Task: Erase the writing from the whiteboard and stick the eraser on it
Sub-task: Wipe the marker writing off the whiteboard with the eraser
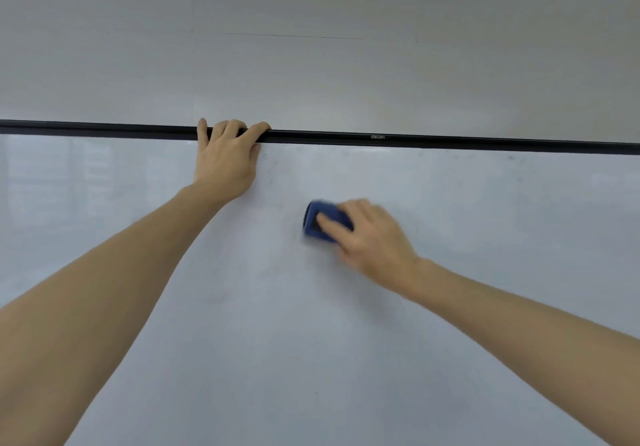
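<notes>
The whiteboard [311, 341] fills the lower two thirds of the view, and its black top frame [450, 142] runs across it. My left hand [227, 158] grips that top frame, fingers hooked over it. My right hand [370, 237] presses a blue eraser [322, 220] flat against the board, a little below the frame and right of my left hand. Both the eraser and the right hand are blurred by motion. Only faint grey smudges show on the board near the eraser and under the frame; I see no clear writing.
Above the frame is a plain pale wall [311, 47] with a thin dark line across it. A small brand mark [377, 137] sits on the frame. My two bare forearms reach in from the lower corners.
</notes>
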A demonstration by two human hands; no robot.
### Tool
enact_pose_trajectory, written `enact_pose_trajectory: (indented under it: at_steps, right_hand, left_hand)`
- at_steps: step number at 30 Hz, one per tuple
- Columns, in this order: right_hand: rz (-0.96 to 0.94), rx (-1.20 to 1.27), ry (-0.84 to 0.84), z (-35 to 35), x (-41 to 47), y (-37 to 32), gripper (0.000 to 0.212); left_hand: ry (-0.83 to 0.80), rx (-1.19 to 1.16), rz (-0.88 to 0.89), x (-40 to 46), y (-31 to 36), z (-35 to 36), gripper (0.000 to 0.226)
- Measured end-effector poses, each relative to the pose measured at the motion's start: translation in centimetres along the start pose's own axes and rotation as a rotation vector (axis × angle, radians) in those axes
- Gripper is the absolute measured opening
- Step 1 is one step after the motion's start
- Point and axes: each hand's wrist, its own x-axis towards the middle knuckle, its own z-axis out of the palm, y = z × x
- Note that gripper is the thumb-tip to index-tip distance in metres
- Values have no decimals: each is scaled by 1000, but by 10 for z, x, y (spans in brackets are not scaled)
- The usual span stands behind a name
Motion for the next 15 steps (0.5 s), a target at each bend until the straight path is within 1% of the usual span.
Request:
enact_pose_trajectory:
  at_steps: [1, 2, 5, 7, 9, 11, 13, 15]
  right_hand:
    - [-51, -7, -33, 3, -11, -13, 40]
    - [-55, -19, -64, 5, -18, -23, 41]
    - [83, -9, -100, 6, -16, -39, 39]
    - [132, 39, -123, 3, -5, -45, 40]
    - [183, 214, -148, -10, 1, -41, 45]
    - [277, 449, -169, -34, 4, -29, 59]
    - [346, 630, -88, -60, 6, -13, 70]
    - [372, 700, 19, -80, 5, 6, 68]
  left_hand:
    - [2, -6, 0, 0, 0, 0, 37]
    - [4, -9, -1, 0, 0, 1, 37]
    - [10, -5, -6, 0, 1, 2, 37]
    - [12, -8, -9, 0, 2, 1, 36]
    - [9, -8, -9, -1, 3, 0, 36]
    - [4, -12, -13, -1, 5, -1, 36]
    - [5, -17, -23, -1, 5, -1, 36]
    - [14, -22, -38, -2, 7, 0, 36]
